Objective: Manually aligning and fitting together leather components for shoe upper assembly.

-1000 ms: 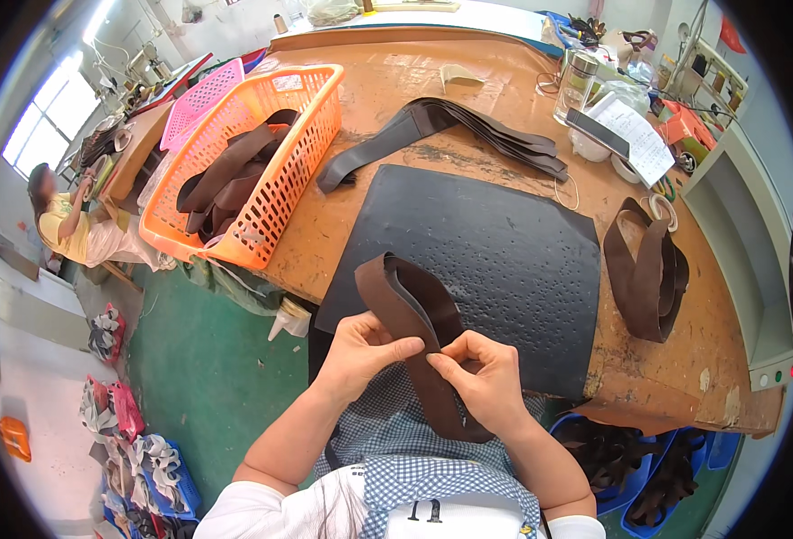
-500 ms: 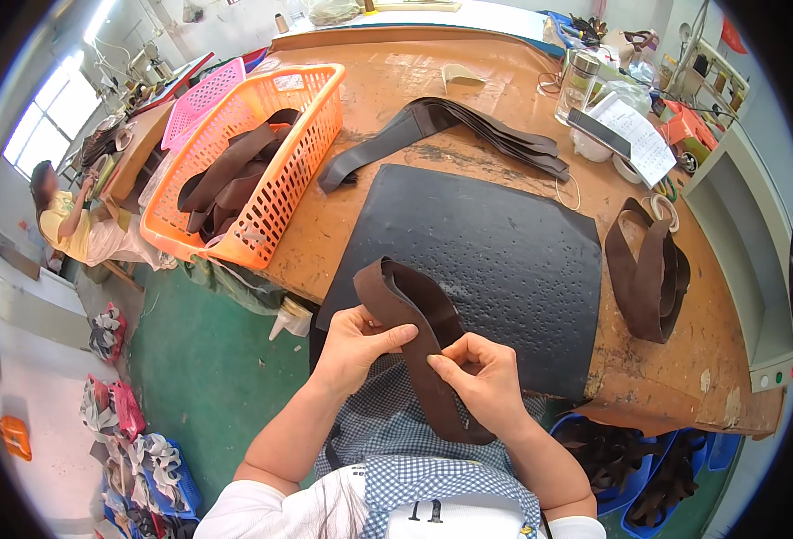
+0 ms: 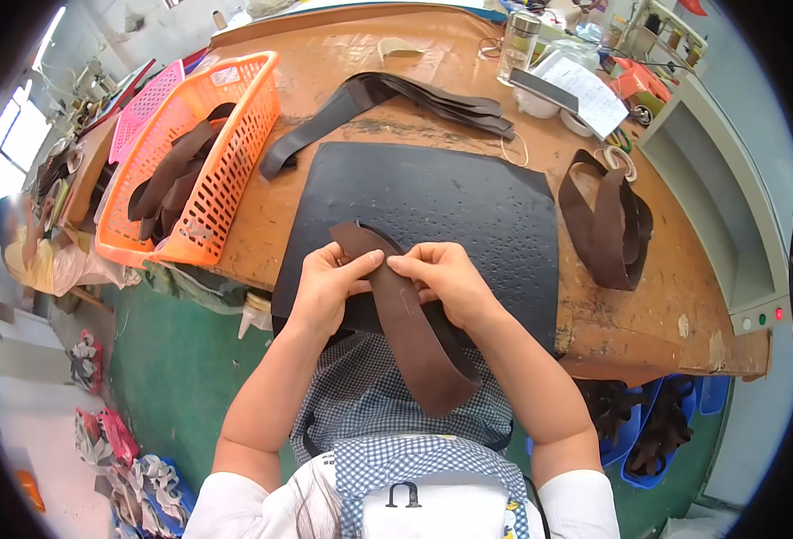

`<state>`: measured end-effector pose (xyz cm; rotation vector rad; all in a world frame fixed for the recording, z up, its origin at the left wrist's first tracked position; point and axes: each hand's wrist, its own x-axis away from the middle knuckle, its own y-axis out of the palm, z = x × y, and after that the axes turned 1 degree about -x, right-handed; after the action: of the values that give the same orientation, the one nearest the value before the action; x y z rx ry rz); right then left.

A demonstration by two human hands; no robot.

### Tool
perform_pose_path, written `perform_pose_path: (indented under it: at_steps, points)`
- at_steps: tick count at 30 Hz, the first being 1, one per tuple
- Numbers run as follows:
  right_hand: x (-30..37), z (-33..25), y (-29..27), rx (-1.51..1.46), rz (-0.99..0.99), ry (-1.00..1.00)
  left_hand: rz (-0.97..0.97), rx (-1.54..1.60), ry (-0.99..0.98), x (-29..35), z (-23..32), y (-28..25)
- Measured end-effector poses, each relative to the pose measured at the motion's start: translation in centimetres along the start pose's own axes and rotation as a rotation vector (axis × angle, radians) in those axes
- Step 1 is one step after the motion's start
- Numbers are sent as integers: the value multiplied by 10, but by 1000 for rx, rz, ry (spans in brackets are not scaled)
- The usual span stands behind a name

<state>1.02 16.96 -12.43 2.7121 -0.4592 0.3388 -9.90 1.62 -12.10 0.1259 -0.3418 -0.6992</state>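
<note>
Left hand (image 3: 326, 286) and right hand (image 3: 455, 280) both pinch the brown strip (image 3: 414, 337) between their fingers (image 3: 429, 252) at the frame's centre, so its fold, drooping toward lower centre, could twist if either pinch slackened.

Some fingers (image 3: 437, 253) of the left hand (image 3: 323, 292) and right hand (image 3: 457, 283) are hidden behind the long, flat, dark-brown band (image 3: 421, 341). At ten o'clock, the slotted orange plastic basket (image 3: 242, 144) conceals the bottom of its dark-brown strips (image 3: 173, 171); toward half past one, writing on the white paper sheet (image 3: 599, 110) is too small to read. Blue plastic bins (image 3: 713, 395) at four o'clock are partly covered by the brown wooden counter (image 3: 688, 269), and the seated person in yellow (image 3: 41, 268) at nine is blurred.
</note>
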Motion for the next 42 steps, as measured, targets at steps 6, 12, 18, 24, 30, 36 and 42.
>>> perform_pose_path:
  at_steps: [6,12,18,24,30,36,42]
  points:
    - [-28,5,-4,11,23,98,20,-5,-59,-22,-9,-9]
    - [-47,-7,5,36,26,80,26,79,-39,-35,-1,-19]
    - [-85,-39,19,248,118,-26,-108,350,-47,-83,2,-44]
    - [-115,-52,39,661,195,20,-100,414,-152,-98,0,-67]
    - [-101,-31,52,734,138,-182,-64,404,-45,-69,6,-77]
    - [23,-7,51,572,106,-446,-96,134,88,13,9,-42]
    - [59,5,63,368,61,-299,-141,161,103,52,5,-34]
